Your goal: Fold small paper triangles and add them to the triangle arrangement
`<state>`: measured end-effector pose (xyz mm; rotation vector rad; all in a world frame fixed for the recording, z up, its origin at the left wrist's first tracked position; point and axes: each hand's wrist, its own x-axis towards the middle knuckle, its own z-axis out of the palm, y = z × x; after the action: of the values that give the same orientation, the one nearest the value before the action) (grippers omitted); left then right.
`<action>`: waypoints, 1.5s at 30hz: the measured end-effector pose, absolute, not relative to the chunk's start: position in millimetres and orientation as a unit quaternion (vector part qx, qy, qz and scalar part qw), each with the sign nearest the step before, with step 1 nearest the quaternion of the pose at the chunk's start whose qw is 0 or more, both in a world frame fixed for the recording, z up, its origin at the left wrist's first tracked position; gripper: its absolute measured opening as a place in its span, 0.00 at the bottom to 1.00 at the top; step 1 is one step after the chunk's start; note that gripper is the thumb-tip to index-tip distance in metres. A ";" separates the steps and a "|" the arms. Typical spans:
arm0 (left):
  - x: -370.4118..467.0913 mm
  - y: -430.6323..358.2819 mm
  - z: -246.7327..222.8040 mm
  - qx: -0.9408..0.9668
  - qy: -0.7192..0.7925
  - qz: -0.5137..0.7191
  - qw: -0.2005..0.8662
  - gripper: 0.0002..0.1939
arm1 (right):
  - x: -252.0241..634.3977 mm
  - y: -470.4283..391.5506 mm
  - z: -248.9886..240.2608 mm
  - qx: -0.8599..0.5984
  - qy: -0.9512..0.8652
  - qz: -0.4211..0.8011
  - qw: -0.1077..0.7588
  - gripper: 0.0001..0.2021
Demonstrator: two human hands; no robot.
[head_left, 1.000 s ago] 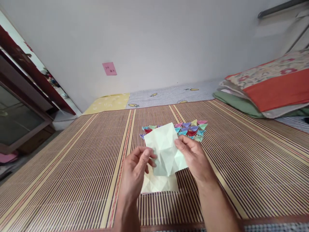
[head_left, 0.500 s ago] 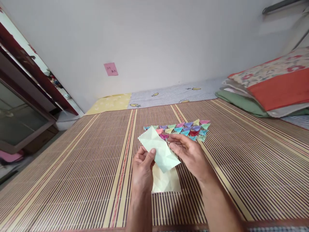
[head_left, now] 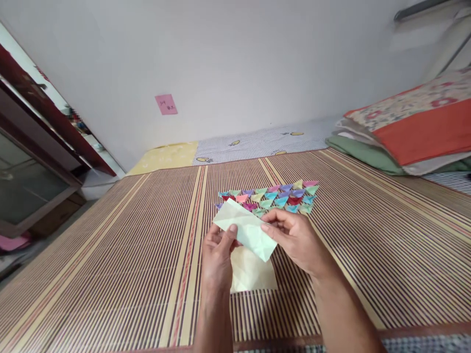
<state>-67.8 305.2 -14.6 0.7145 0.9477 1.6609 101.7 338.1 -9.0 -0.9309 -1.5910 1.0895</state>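
A pale green sheet of paper (head_left: 245, 228), creased and folded along an edge, is held up between both hands above the mat. My left hand (head_left: 219, 247) pinches its left side, thumb on top and fingers behind. My right hand (head_left: 289, 235) grips the right edge, also thumb on top, with the fingertips partly hidden behind the paper. Below it a pale yellow sheet of paper (head_left: 253, 274) with faint creases lies on the mat, its upper part covered. Just beyond the hands, several small folded paper pieces (head_left: 270, 195) in many colours lie in rows.
The striped bamboo mat (head_left: 128, 255) covers the bed. Folded bedding (head_left: 415, 132) is piled at the back right. A pink note (head_left: 166, 104) sticks to the white wall (head_left: 235, 59). A glass-paned door (head_left: 33, 181) stands at the left.
My right hand has closed on the green paper's right edge, where it was apart from it or only lightly touching. The paper has turned and tilted flatter.
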 end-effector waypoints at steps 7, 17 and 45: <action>-75.8 305.1 -16.3 0.231 0.362 0.709 0.559 0.16 | 105.9 330.5 3.7 -0.398 -0.702 0.387 0.446 0.09; -58.4 296.7 -13.8 0.182 0.312 0.674 0.645 0.16 | 87.0 323.7 10.6 -0.438 -0.675 0.300 0.513 0.09; -81.6 287.4 -31.1 0.285 0.429 0.658 0.550 0.21 | 84.7 322.3 10.9 -0.383 -0.734 0.323 0.458 0.20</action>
<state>-81.6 287.4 -31.1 0.6748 1.0145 1.5565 84.7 322.3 10.9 -0.9443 -1.8091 0.7961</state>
